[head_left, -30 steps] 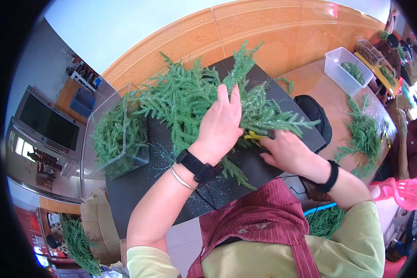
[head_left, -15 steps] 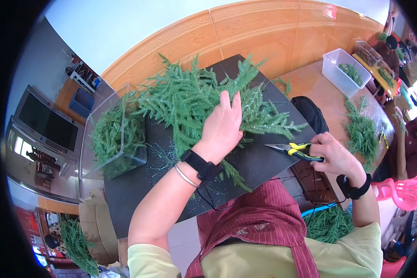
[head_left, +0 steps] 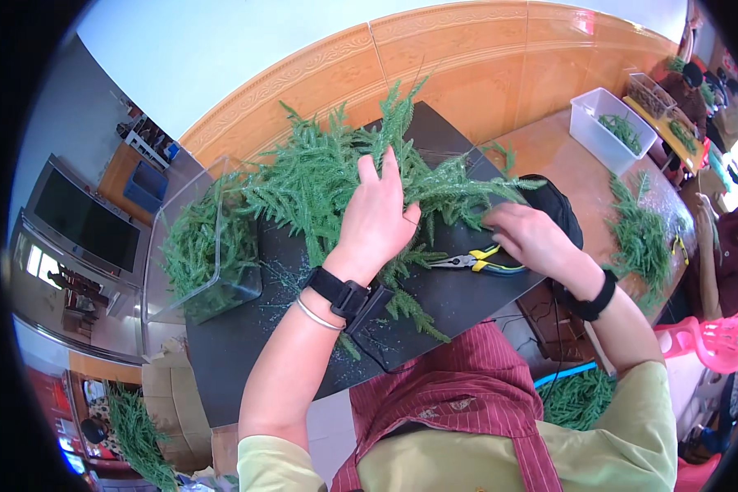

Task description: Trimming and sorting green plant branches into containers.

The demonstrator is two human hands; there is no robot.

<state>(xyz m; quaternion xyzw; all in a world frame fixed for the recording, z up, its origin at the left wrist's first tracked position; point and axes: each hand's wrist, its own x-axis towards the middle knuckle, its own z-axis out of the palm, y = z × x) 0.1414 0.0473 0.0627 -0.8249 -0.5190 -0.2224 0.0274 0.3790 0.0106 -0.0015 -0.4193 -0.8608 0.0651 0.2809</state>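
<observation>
See pliers (head_left: pixel 476 261) on table (head_left: pixel 242 373), at 8 o'clock from right hand (head_left: pixel 535 238), curled beside sprigs (head_left: pixel 307 193) heaped toward 12 o'clock; cannot tell if pinching. See left hand (head_left: pixel 375 217), two fingers spread, grip unclear. Judge as unfinished: box (head_left: pixel 219 239) at 9 o'clock well filled, many sprigs outside.

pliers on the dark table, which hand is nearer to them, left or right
Right. The right hand is close by the handle end of the pliers; the left hand is farther off, up and left of their tips, at the green branches.
</observation>
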